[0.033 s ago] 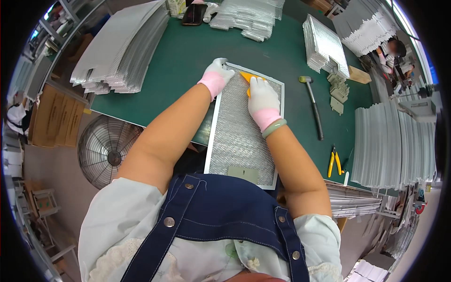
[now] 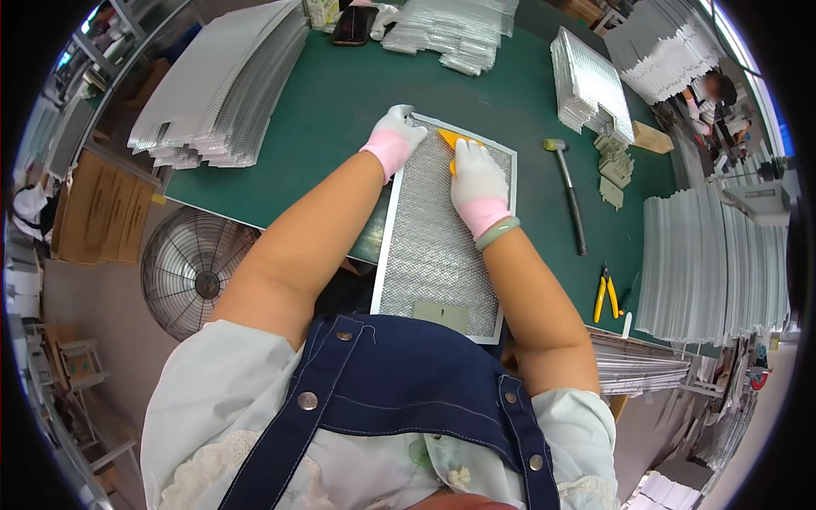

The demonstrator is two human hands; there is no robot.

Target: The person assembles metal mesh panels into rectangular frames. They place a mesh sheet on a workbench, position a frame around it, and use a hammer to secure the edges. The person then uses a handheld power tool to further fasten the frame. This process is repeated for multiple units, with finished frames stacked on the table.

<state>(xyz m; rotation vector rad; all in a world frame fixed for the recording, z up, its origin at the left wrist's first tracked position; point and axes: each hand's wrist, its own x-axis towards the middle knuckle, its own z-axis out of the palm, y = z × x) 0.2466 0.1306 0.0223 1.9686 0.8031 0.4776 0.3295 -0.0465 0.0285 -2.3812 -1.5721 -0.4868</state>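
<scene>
A rectangular metal mesh filter panel [image 2: 433,229] in a pale frame reaches from the green table toward my apron. My left hand [image 2: 396,136], in a white glove with a pink cuff, grips its far left corner. In my gloved right hand [image 2: 478,177] is a flat orange-yellow scraper [image 2: 450,138], its pointed end lying on the mesh close to the far frame edge. The fingers partly cover the tool. A grey-green plate [image 2: 441,315] with a small slot sits at the panel's near end, beside my apron.
To the right lie a hammer [image 2: 567,195], yellow-handled cutters [image 2: 606,294], small grey-green plates [image 2: 614,166] and a wooden block [image 2: 652,137]. Mesh sheets are stacked at far left [image 2: 225,81] and far right [image 2: 592,81]. A floor fan [image 2: 200,272] stands left. Another person [image 2: 710,98] works at far right.
</scene>
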